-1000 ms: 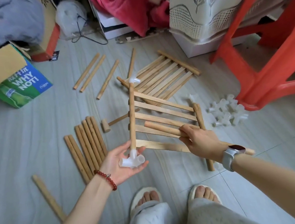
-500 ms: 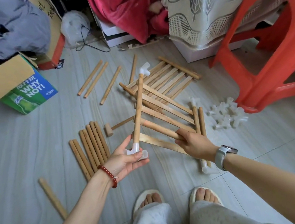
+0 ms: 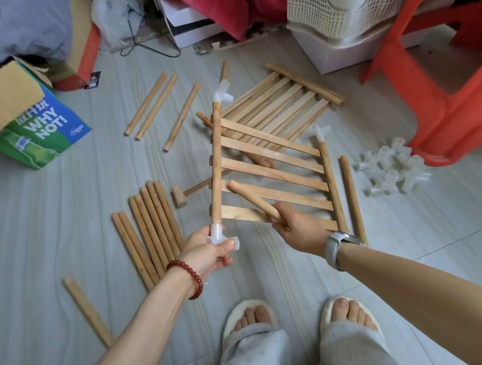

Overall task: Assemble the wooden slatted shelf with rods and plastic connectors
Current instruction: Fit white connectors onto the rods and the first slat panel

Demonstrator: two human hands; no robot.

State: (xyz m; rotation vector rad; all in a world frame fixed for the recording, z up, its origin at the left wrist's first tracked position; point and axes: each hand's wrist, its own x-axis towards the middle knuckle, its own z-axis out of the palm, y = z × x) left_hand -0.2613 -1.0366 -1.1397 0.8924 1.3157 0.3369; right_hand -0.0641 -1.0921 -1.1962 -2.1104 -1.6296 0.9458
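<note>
A wooden slatted panel point(image 3: 274, 172) is held tilted above the floor. Its left side rod point(image 3: 217, 167) ends in a white plastic connector point(image 3: 220, 238) that my left hand point(image 3: 207, 253) grips from below. Another connector point(image 3: 221, 93) caps that rod's far end, and a third point(image 3: 322, 132) caps the right side rod. My right hand point(image 3: 299, 229) grips a loose wooden rod point(image 3: 254, 200) that points up-left across the slats. A second slatted panel point(image 3: 278, 103) lies flat on the floor behind.
A bundle of rods point(image 3: 148, 226) lies left of the panel, with a small wooden mallet point(image 3: 188, 192) beside it. More rods point(image 3: 162, 105) lie farther back. Spare connectors point(image 3: 394, 170) pile up by the red plastic stool point(image 3: 447, 83). A green box point(image 3: 29, 128) stands at left.
The panel has swung more upright and toward me. My left hand has closed round the near connector, and my right hand has lifted its rod higher across the slats.
</note>
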